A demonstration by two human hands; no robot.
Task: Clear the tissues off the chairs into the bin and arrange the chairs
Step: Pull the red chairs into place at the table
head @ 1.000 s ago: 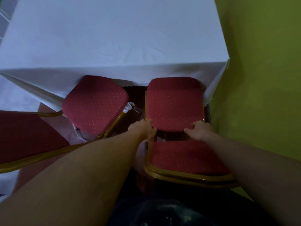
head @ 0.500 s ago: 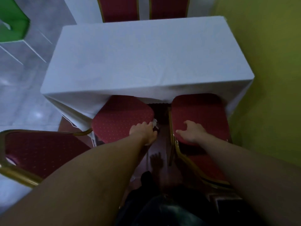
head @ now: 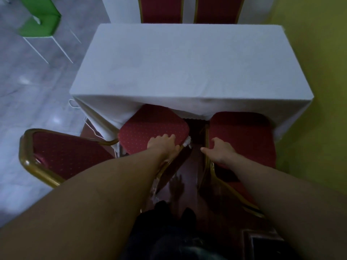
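Head view. No bin appears in this view. A table [head: 180, 64] covered with a white cloth stands against a yellow-green wall [head: 319, 91]. Two red padded chairs with gold frames are pushed toward its near edge.

The left chair [head: 150, 128] sits at an angle, its seat partly under the hanging cloth and its backrest swung out to the left. A crumpled white tissue [head: 187, 144] lies at the seat's near right corner, just beside the frame. The right chair [head: 242, 136] stands square to the table, its seat front under the cloth.

The left hand [head: 165, 146] lies palm down on the left chair's seat, fingers [head: 168, 136] spread flat and wrapped around nothing, just beside the tissue. The right hand [head: 218, 151] rests on the left edge of the right chair's seat, fingers loosely extended, thumb pointing left over the gold frame; a firm grasp cannot be confirmed.

Both forearms reach forward and down. Two further red chairs [head: 161, 8] stand beyond the table.
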